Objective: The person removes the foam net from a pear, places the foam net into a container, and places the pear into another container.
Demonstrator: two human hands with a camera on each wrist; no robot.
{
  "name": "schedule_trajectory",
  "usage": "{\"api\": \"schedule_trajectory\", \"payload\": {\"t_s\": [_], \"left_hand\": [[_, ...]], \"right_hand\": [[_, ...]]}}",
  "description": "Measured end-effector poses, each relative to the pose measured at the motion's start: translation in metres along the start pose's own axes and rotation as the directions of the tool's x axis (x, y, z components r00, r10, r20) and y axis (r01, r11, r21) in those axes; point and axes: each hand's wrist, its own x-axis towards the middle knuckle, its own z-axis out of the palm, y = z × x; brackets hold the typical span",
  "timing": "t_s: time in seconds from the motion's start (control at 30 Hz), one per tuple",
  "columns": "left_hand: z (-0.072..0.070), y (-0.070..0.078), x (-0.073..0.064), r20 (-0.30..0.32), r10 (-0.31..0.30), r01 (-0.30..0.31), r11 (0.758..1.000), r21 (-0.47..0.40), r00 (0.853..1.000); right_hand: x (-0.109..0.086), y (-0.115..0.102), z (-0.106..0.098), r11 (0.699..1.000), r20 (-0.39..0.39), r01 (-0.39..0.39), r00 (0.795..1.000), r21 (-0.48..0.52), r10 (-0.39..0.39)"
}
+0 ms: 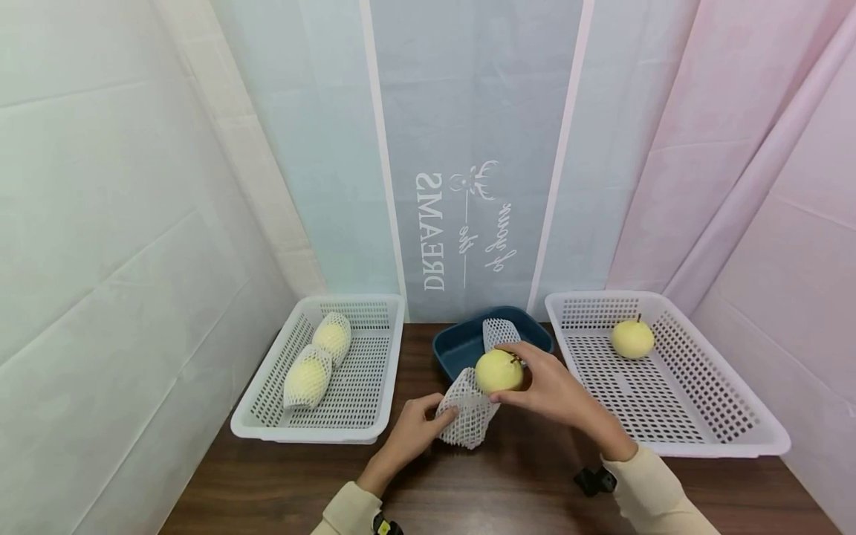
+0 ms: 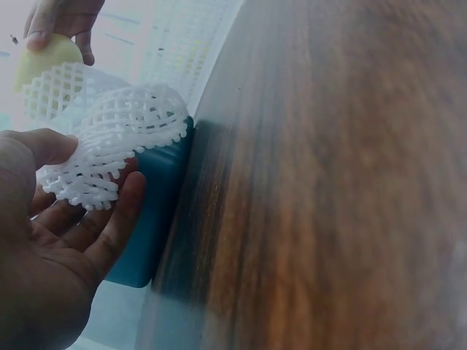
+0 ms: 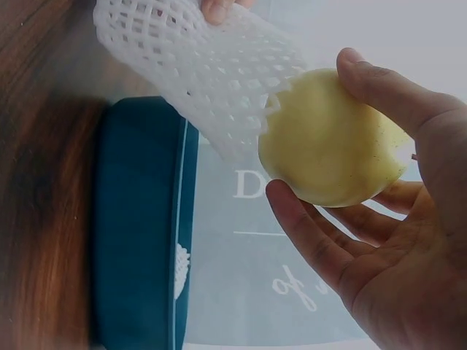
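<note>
My right hand (image 1: 545, 383) holds a yellow pear (image 1: 498, 371) between thumb and fingers, its stem toward the palm. A white foam net sleeve (image 1: 466, 416) hangs from my left hand (image 1: 416, 431), pinched between thumb and fingers. In the right wrist view the mouth of the foam net (image 3: 241, 95) meets the lower end of the pear (image 3: 328, 146), and most of the fruit is outside it. Both hands are in front of a dark blue tray (image 1: 449, 349), where another foam net sleeve (image 1: 498, 332) lies.
At the left a white basket (image 1: 384, 416) holds two pears in foam nets (image 1: 307, 377). The white basket (image 1: 742, 438) at the right holds one bare pear (image 1: 632, 339). All stand on a brown wooden table (image 1: 468, 498), with a printed curtain (image 1: 468, 96) behind.
</note>
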Motion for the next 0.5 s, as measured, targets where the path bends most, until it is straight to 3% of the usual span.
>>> {"api": "schedule_trajectory", "payload": {"t_s": [0.27,0.5], "left_hand": [[0.001,0.000,0.001,-0.051,0.030,-0.031,0.999,-0.027,0.998],[0.002,0.002,0.002,-0.078,0.021,-0.023,0.999,-0.030,0.997]], "right_hand": [[0.003,0.001,-0.013,1.000,-0.001,-0.028,1.000,-0.002,0.028],[0.004,0.006,-0.022,0.999,0.010,-0.046,0.999,0.001,0.046]]}}
